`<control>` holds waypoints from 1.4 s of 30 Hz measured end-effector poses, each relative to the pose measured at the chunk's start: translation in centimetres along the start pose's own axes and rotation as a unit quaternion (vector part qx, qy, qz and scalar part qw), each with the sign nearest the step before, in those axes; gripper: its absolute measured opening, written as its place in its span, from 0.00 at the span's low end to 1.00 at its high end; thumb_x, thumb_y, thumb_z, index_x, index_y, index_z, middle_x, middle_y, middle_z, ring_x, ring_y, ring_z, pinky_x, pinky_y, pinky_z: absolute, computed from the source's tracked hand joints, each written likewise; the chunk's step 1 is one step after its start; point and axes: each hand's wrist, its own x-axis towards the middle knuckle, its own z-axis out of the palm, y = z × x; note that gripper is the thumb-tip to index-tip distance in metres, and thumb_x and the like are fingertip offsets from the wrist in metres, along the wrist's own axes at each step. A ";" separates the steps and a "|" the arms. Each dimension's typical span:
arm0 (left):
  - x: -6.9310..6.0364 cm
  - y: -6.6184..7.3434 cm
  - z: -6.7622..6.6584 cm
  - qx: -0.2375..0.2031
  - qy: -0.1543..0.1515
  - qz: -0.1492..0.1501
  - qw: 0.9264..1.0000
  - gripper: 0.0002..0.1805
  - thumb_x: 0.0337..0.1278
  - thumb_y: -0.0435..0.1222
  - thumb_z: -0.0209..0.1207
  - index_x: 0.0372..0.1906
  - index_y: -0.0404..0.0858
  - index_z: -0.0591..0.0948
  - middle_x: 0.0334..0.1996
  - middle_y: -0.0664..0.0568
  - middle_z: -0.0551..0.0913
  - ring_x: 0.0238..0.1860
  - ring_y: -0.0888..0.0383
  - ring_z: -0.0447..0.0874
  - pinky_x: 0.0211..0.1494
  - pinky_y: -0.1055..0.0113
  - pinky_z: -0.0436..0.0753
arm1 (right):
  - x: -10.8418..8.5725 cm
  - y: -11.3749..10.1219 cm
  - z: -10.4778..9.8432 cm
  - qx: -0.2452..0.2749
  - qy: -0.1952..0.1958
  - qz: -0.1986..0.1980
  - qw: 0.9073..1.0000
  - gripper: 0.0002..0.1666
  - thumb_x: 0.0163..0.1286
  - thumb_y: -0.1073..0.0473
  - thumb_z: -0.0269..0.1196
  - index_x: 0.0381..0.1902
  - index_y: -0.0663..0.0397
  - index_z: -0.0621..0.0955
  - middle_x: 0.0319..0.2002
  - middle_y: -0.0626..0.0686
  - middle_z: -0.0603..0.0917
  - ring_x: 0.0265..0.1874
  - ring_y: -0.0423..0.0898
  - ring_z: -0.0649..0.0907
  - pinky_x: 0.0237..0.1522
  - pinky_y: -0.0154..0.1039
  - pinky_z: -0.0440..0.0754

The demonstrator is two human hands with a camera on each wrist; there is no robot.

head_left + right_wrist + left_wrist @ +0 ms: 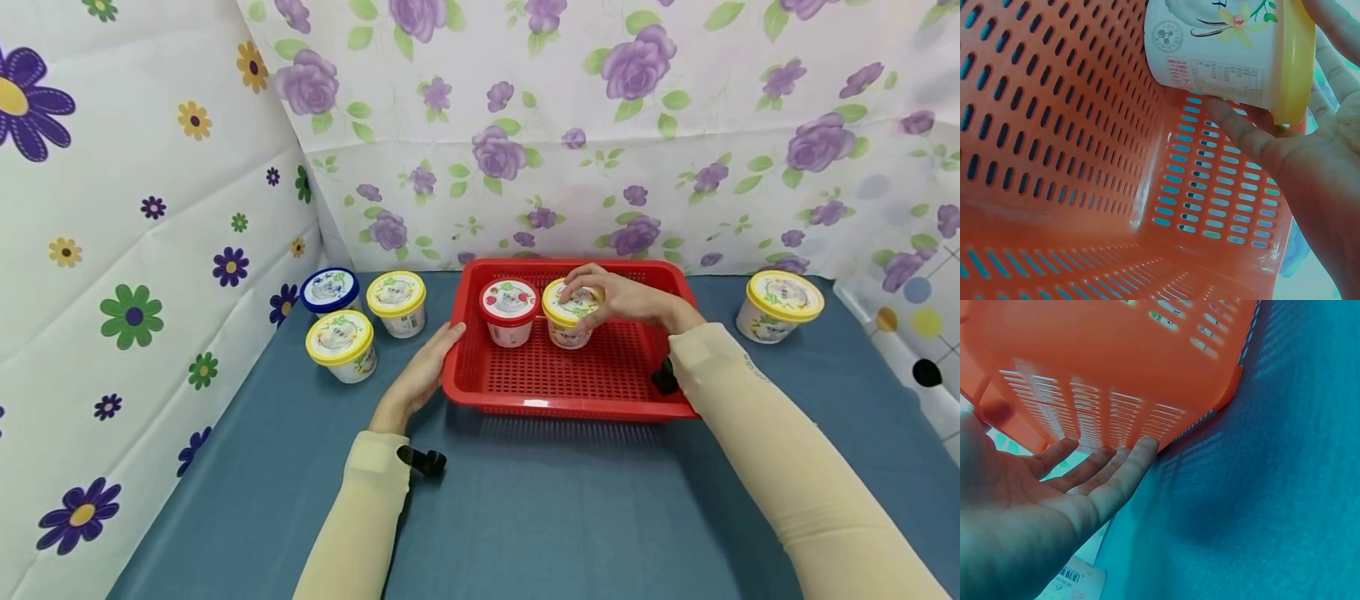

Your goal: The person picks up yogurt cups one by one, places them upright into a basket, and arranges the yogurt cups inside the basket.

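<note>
- Yellow-lidded tub [562,317], one, inside the red slotted basket [551,379]; the right hand [617,298] grips it by the lid, thumb and fingers apart around it.
- Left hand [423,368] touches the basket's left side, fingers extended.
- Basket contents: two tubs, the gripped one and one red-lidded tub [510,310] just beside it.
- Tabletop [525,517], left: two yellow-lidded tubs [341,346], one blue-lidded tub [330,289]; right: one lone yellow-topped tub [778,307].

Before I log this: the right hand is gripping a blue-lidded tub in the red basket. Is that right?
The blue is wrong: in the head view, the right hand is gripping a yellow-lidded tub in the red basket.
</note>
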 end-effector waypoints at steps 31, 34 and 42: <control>0.2 -0.3 -0.1 0.006 -0.002 0.002 1.000 0.34 0.83 0.56 0.43 0.80 0.43 0.58 0.70 0.38 0.72 0.67 0.41 0.75 0.65 0.53 0.80 | 0.0 0.0 0.3 -0.022 0.002 -0.002 1.000 0.29 0.61 0.58 0.78 0.60 0.54 0.82 0.74 0.55 0.60 0.73 0.59 0.60 0.71 0.66 0.63; 0.1 -0.2 -0.1 0.003 -0.003 0.005 1.000 0.33 0.83 0.55 0.43 0.80 0.43 0.58 0.70 0.37 0.72 0.67 0.40 0.75 0.64 0.54 0.80 | 0.0 0.0 0.4 -0.020 0.002 -0.002 1.000 0.30 0.61 0.59 0.78 0.60 0.54 0.82 0.74 0.55 0.60 0.73 0.59 0.60 0.71 0.66 0.63; 0.1 -0.3 -0.2 0.005 -0.009 0.014 1.000 0.34 0.83 0.54 0.43 0.80 0.42 0.57 0.70 0.36 0.72 0.66 0.38 0.75 0.63 0.54 0.82 | 0.0 -0.2 0.3 -0.017 0.002 0.001 1.000 0.30 0.61 0.59 0.78 0.60 0.54 0.82 0.74 0.55 0.60 0.73 0.59 0.60 0.71 0.66 0.63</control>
